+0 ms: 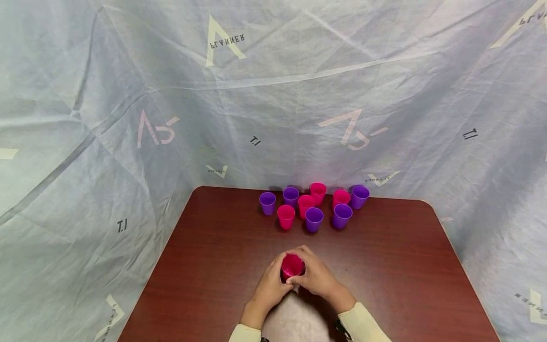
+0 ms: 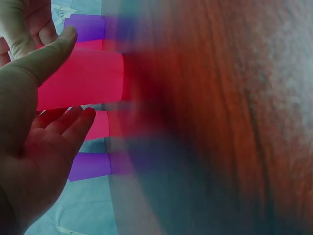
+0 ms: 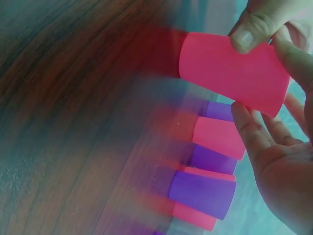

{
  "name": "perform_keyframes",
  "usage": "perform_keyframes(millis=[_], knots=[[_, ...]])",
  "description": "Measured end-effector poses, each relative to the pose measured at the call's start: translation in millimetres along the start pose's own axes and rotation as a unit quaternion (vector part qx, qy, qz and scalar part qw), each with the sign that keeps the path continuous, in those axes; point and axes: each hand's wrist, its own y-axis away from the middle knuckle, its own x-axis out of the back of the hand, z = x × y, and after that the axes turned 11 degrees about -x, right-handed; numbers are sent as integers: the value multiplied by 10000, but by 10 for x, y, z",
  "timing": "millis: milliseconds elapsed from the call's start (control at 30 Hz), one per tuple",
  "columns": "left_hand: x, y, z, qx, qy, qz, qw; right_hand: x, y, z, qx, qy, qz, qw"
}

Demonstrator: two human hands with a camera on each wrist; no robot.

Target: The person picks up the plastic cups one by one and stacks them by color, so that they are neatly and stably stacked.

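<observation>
A pink plastic cup stands upright, mouth up, near the front middle of the brown table, its base right at the tabletop. My left hand grips its left side, with the thumb across the wall and the other fingers curving round the opposite side in the left wrist view. From the right, my right hand holds the same cup, fingers and thumb curled about it. The two hands nearly meet around the rim. In the right wrist view, the cup's wall shows between both hands.
Toward the table's back edge several loose cups stand upright close together, pink ones mixed with purple ones. One purple cup is at the group's left end, another purple cup at its right. Grey printed cloth hangs behind.
</observation>
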Motion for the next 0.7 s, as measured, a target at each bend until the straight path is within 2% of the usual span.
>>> perform_keyframes(millis=[133,233,400,533,700], knots=[[-6,-8,-37,32,198,35,9998,-6,-1,-24,-35,-33,-95,9999],[3,-10,-41,213,359,11,9991,-7,-7,-41,-11,-47,-107,9999],[10,-3,-49,557,427,-12,9975,-12,-22,-57,74,-70,-111,9999],[0,-7,-48,634,385,-35,9972,-9,-27,-36,96,-17,-204,9997],[-32,6,-1,758,522,-122,9957,-13,12,-3,104,544,-328,9979]])
